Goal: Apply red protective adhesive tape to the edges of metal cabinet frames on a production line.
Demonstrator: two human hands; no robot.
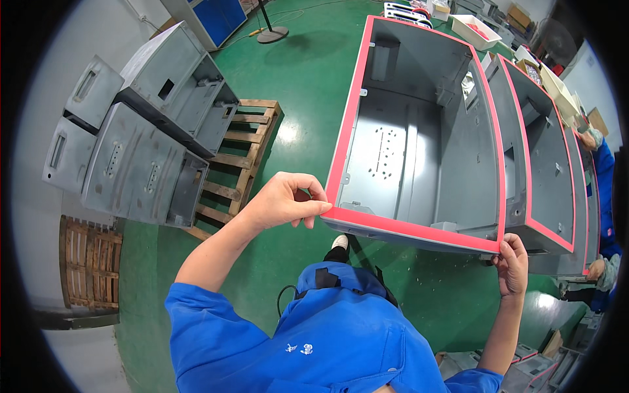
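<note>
A grey sheet-metal cabinet housing (458, 157) lies with its open side up in front of me, and red tape (406, 227) runs along its rim. At the near left corner my left hand (288, 200) is closed, thumb and forefinger pinching the tape at the edge. My right hand (512, 265) grips the tape at the near right corner, its fingers curled and the thumb against the rim. Between the two hands the near strip lies along the front edge. Slots and small holes show in the metal inside the housing.
More taped housings (550, 164) stand close on the right, where another person's blue sleeve (606, 196) and hands show. Unpainted grey cabinets (134, 157) rest on a wooden pallet (246, 157) at left. A second pallet (92, 262) leans by the wall. White bins (475, 33) stand at the back.
</note>
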